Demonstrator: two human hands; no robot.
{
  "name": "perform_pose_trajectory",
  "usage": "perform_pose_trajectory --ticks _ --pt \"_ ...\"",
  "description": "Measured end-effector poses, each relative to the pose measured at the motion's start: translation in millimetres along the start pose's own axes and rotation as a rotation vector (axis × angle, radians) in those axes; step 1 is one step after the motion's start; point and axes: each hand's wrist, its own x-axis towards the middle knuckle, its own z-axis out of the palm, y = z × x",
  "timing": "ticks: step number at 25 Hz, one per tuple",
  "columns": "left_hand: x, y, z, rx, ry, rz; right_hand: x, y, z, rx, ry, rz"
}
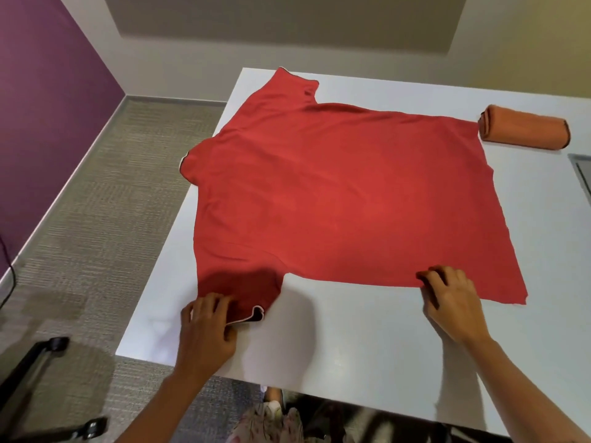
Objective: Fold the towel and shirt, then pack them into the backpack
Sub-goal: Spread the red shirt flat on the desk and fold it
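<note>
A red shirt [335,193] lies spread flat on the white table [351,346], collar to the left, hem to the right. My left hand [208,334] pinches the near sleeve at its cuff by the table's left edge. My right hand [451,305] presses its fingertips on the shirt's near side edge, close to the hem corner. An orange towel [524,131], folded and rolled, rests at the far right beside the shirt's far hem corner. No backpack is in view.
Grey carpet [96,203] and a purple wall [41,107] lie to the left of the table. A black chair base [38,362] stands at the lower left. A grey panel [580,174] is set in the table at the right edge.
</note>
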Motion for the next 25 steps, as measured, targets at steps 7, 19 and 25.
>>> perform_pose_trajectory --ticks 7,19,25 --pt "1.2 -33.6 -19.9 -0.293 0.07 -0.094 -8.1 71.1 -18.5 -0.094 -0.064 0.328" --pt "190.8 -40.8 -124.9 -1.017 0.327 -0.271 94.9 138.0 -80.1 0.551 -0.243 0.601" --pt "309.5 -26.6 -137.9 -1.091 0.34 -0.297 176.3 168.9 -79.3 0.697 -0.343 0.643"
